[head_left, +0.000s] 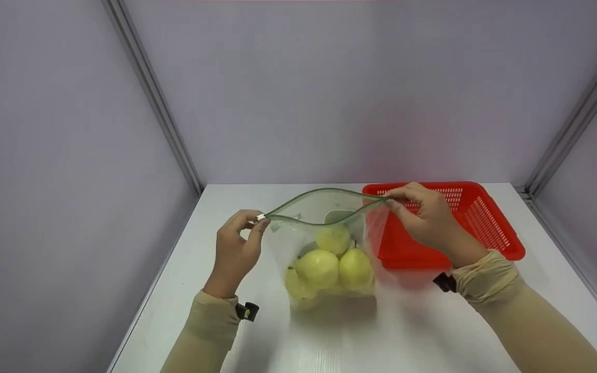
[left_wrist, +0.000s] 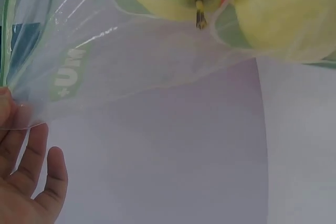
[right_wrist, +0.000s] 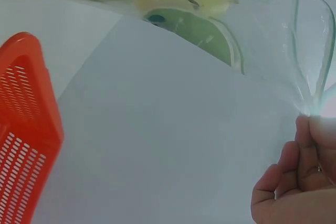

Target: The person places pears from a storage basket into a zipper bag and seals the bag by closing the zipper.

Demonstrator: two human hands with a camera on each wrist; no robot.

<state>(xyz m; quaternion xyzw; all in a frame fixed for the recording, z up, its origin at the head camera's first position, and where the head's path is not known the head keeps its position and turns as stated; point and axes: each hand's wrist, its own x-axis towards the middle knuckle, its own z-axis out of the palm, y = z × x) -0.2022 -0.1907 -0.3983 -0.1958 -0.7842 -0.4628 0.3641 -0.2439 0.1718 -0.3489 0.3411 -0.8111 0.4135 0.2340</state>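
A clear zip bag (head_left: 298, 235) with a green-edged mouth hangs between my two hands, and several yellow-green pears (head_left: 318, 268) lie in its lower part. My left hand (head_left: 239, 248) pinches the bag's left top corner, right at the white slider (head_left: 260, 217). At the opposite corner, my right hand (head_left: 425, 220) pinches the green rim between thumb and fingers. The mouth gapes in the middle and narrows toward both hands. In the left wrist view, a pear's stem (left_wrist: 200, 14) shows through the plastic, near a green printed mark (left_wrist: 68, 74).
A red plastic basket (head_left: 503, 235) with slotted walls stands at the back right of the white table (head_left: 200, 228), partly behind the bag and my right forearm. Grey panels (head_left: 303, 103) enclose the table at the back and sides.
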